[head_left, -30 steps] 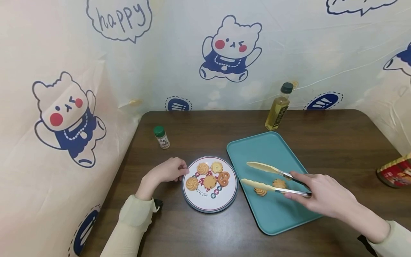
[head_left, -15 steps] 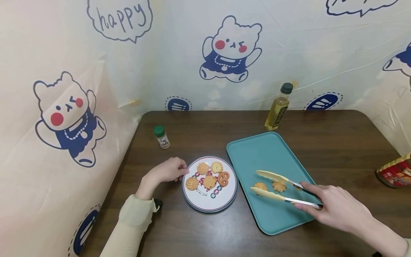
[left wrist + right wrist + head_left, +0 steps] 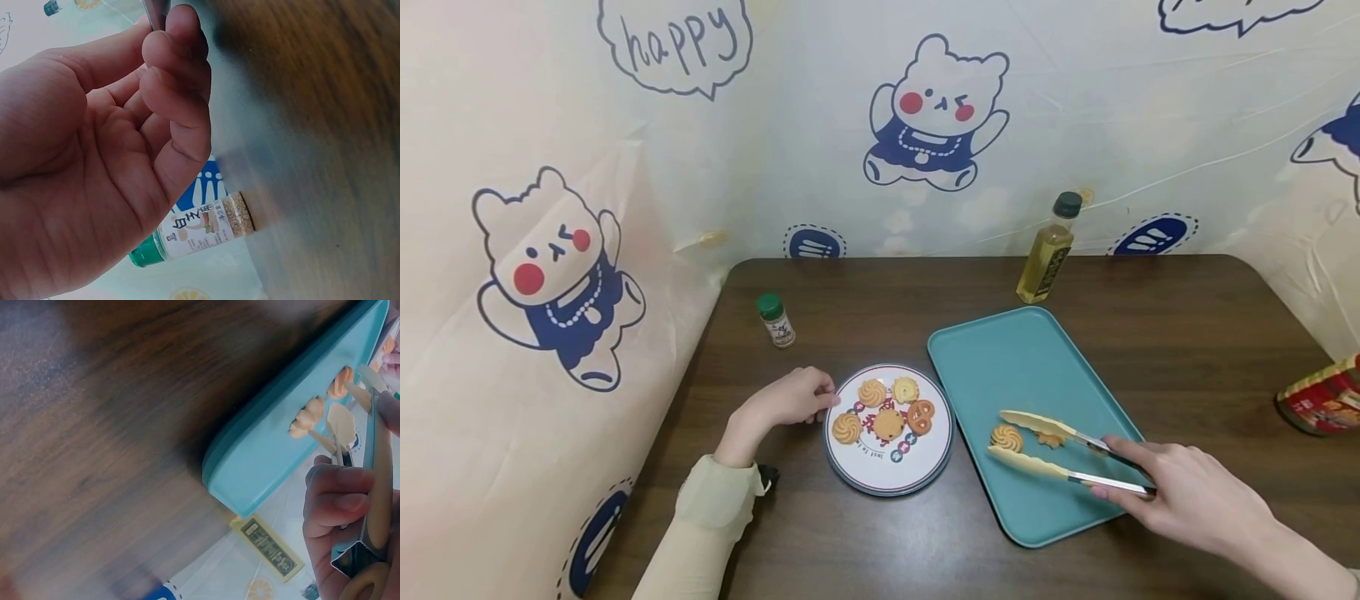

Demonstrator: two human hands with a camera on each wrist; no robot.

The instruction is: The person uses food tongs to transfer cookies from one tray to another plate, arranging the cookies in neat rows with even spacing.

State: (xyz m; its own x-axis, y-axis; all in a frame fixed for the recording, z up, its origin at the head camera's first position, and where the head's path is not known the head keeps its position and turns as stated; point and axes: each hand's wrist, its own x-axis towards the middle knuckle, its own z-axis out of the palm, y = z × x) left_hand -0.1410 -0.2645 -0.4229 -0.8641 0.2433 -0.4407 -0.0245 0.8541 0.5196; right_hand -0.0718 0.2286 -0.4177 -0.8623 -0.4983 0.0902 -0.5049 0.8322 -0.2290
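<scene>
My left hand (image 3: 793,397) pinches the left rim of a white plate (image 3: 880,468) with a red and blue edge; the plate's edge (image 3: 156,14) shows between thumb and fingers in the left wrist view. Several cookies and a pretzel (image 3: 921,417) lie on the plate. My right hand (image 3: 1198,487) grips a pair of tongs (image 3: 1093,481) with cream tips and metal arms. The arms stand apart over the teal tray (image 3: 1000,358). Between the tips shows a round swirl cookie (image 3: 1006,438); a flower-shaped cookie (image 3: 1051,440) is partly hidden by the upper arm.
A green-capped seasoning jar (image 3: 776,322) stands behind my left hand. An oil bottle (image 3: 1046,254) is beyond the tray's far edge. At the far right lies a red can (image 3: 1322,400), cut off by the frame. Bear-printed sheeting (image 3: 805,150) surrounds the brown table.
The tongs have moved right and nearer me, their tips shifting from left of the tray cookies to either side of the swirl cookie. The left hand and plate stay in place.
</scene>
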